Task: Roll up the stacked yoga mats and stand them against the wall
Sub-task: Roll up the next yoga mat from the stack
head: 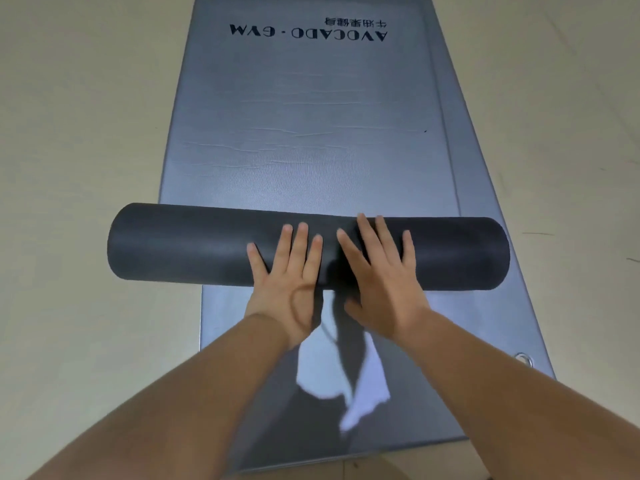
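The pale floor (69, 133) spreads out on both sides of the fingers and far past them. On it lie grey yoga mats, one stacked on the other. The top mat (304, 133) stretches flat away beyond the fingertips, with faint creases across its surface. The lower mat (485, 188) shows as a strip to the right of the fingers and as a wide bare stretch on the wrist side, under both forearms.

Directly beneath the fingers lies the roll (173, 244), the wound-up near part of the top mat. It is a thick dark grey cylinder that runs crosswise and reaches well out to the left and right of both hands. Its left end overhangs the mats above the floor.

The left hand (287, 271) and right hand (384, 275) rest side by side near the middle of the roll, palms down. Their fingers (299, 240) are straight and spread, released rather than clenched, lying flat over the curve of the roll and gripping nothing. The heels of both hands sit at the roll's near edge.

Far beyond the fingertips, black lettering (308, 32) reading AVOCADO · GYM appears upside down on the top mat. Behind and to the right of the right wrist, a small metal eyelet (523, 359) sits at the edge of the lower mat.
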A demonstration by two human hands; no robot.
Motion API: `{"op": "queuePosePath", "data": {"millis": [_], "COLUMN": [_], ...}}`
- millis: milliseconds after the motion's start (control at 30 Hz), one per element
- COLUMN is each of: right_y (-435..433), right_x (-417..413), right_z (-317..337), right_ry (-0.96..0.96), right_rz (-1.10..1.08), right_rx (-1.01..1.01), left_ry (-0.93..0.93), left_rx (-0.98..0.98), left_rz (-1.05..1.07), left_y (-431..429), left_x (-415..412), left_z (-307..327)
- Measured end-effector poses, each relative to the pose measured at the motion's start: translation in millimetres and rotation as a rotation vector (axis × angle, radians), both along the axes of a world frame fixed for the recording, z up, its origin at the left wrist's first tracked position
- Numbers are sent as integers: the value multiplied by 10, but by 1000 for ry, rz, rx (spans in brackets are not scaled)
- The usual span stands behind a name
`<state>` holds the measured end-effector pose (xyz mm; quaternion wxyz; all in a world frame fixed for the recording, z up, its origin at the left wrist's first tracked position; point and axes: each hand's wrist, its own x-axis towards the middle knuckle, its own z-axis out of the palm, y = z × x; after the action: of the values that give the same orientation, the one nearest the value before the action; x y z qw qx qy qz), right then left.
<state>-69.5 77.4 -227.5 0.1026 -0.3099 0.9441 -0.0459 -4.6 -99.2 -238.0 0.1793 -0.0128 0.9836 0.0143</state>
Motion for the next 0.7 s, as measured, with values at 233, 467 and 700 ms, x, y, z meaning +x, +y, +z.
{"op": "queuePosePath", "data": {"millis": [233,467,700], "right_y": [-218,-431,-357], "right_x": [-110,-695,-991], "right_z": [-49,149,237], "right_ry": [21,-22,14], "right_rz": [-110,-130,3], "right_rx": [184,292,111], "left_ry": [-52,189,48], "left_rx": [19,-133,-84], "left_rz": [17,20,47], "left_y": [-181,-134,-409], "left_x": [-620,-818,-830], "left_z": [192,321,198]}}
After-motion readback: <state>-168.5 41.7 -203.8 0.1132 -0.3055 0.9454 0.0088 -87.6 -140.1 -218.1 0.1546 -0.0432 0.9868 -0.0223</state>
